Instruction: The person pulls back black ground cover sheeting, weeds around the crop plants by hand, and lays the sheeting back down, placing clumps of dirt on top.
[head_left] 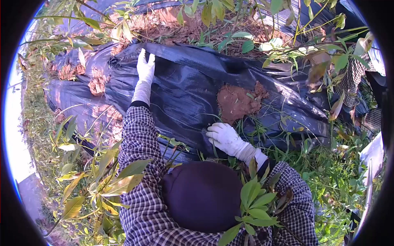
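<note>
A black plastic sheet (180, 88) lies wrinkled over the ground in front of me. My left hand (146, 69), in a white glove, reaches to the sheet's far side with its fingers stretched and apart. Nearer to me, my right hand (225, 139), also gloved in white, has its fingers curled into the sheet close to its near edge; the fingertips are partly hidden. A heap of reddish soil (238, 102) sits on the sheet just beyond my right hand. Smaller soil clods (97, 82) lie on it to the left of my left hand.
Leafy stems (256, 201) rise close in front of me, and more leafy branches (106, 184) stand at the left. Bare reddish soil (172, 30) shows beyond the sheet. Green weeds (336, 176) grow at the right. Checked cloth (351, 80) shows behind leaves at the far right.
</note>
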